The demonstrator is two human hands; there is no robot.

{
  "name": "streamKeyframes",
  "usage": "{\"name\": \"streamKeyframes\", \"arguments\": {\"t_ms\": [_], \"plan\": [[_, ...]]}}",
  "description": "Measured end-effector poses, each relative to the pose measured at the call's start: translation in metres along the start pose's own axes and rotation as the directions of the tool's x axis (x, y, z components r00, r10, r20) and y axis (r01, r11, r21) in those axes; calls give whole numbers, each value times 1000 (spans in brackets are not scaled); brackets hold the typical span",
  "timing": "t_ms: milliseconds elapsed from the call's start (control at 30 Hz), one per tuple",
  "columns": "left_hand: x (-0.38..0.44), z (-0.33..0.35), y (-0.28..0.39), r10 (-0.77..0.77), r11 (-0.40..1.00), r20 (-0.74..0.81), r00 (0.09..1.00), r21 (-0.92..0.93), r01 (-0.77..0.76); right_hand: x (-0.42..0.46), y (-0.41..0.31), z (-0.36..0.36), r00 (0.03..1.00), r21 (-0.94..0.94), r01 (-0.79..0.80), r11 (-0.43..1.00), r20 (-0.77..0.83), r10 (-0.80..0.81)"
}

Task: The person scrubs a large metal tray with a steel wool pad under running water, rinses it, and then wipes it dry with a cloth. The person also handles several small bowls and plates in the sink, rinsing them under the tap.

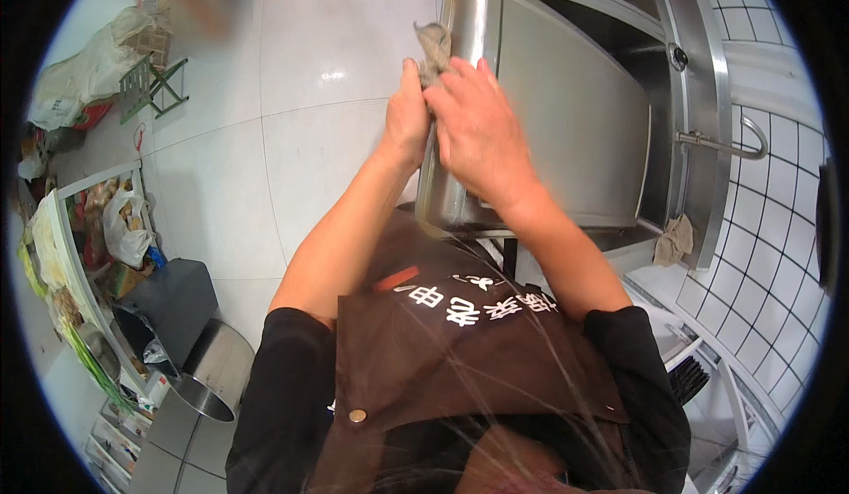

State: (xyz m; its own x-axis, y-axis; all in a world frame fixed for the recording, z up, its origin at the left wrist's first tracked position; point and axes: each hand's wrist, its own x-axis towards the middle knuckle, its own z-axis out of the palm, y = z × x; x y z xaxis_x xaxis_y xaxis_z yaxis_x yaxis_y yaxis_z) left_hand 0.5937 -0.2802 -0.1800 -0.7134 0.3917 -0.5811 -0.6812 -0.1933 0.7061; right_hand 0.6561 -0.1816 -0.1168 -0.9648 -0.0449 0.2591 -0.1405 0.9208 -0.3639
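Observation:
Both my hands meet over the near long edge of a large stainless steel pan or tray point(570, 109), which rests tilted over a metal sink. My left hand point(406, 119) grips a crumpled grey-beige cloth point(436, 43), its thumb pointing up. Against the same cloth press the fingers of my right hand point(481, 122), slightly blurred, with the palm over the pan's rim. One end of the cloth sticks out beyond my fingers. What lies under my right palm is hidden.
A curved faucet point(729, 144) stands behind the sink point(663, 89), and another cloth point(674, 240) hangs at its corner. To the left are a folding stool point(154, 86), a dark bin point(176, 308), a steel pot point(222, 361) and a rack point(99, 179) holding bagged produce.

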Motion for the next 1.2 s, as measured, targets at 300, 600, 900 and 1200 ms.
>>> {"name": "streamKeyframes", "arguments": {"t_ms": [300,600,900,1200], "plan": [[-13,8,25,-54,990,161,986,139,32,-75,-54,-29,998,108,55,993,-13,-54],[-1,13,14,-63,998,128,990,-20,66,-148,-52,-20,982,105,185,977,-50,-181],[-18,9,14,-117,992,150,982,-33,124,-184,-40,-2,943,93,263,960,-233,-236],[-44,21,2,-106,972,-87,991,203,122,-198,2,-8,939,76,117,990,-333,-85]]}}
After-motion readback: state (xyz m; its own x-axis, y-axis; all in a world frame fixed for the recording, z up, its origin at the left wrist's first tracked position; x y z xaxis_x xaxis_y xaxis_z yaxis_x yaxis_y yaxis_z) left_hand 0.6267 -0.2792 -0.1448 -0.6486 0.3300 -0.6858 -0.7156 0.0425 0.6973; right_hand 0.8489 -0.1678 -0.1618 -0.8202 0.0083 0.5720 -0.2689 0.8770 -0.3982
